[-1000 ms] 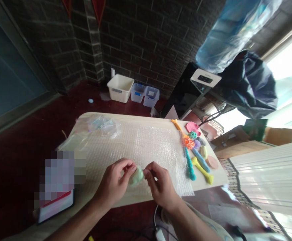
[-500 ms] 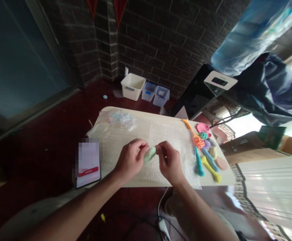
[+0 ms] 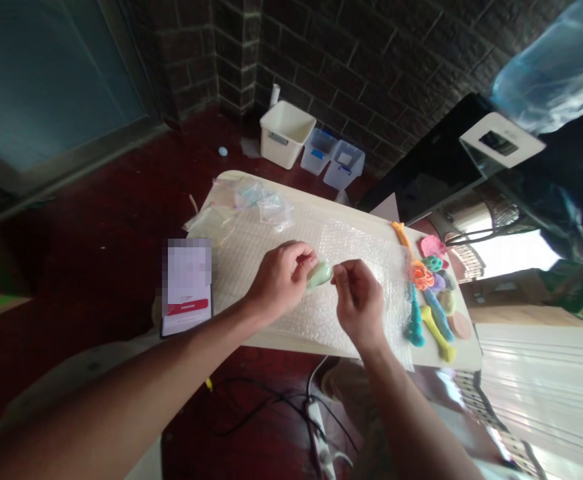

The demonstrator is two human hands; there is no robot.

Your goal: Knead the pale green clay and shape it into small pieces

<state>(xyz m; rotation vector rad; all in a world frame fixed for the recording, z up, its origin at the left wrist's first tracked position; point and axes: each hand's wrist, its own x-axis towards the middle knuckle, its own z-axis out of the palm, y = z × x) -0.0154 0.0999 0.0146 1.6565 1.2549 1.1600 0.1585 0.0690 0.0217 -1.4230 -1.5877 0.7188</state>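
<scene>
A small pale green, clay-like lump (image 3: pixel 320 274) with a shiny surface is held just above the table, between my two hands. My left hand (image 3: pixel 285 277) is closed, with thumb and fingers pinching the lump's left side. At the right end of the lump, the fingertips of my right hand (image 3: pixel 359 293) are pinched together on its edge. The bubble wrap (image 3: pixel 316 327) lies flat on the table beneath both hands. Coloured clay-like shapes sit to the right, including a yellow bone shape (image 3: pixel 437 335), a teal strip (image 3: pixel 414 320) and an orange tangle (image 3: pixel 421 275).
A phone or tablet (image 3: pixel 187 287) stands at the left edge of the pale table (image 3: pixel 361 212). Clear plastic bags (image 3: pixel 271 208) lie at the back left. Beyond are a white bin (image 3: pixel 284 143) and two clear boxes (image 3: pixel 344 167). Cables and a power strip (image 3: pixel 319 427) lie on the floor.
The view has shifted, so the table appears higher and more tilted. Both hands still hold the green lump, which has turned slightly and shows more of its shiny side.
</scene>
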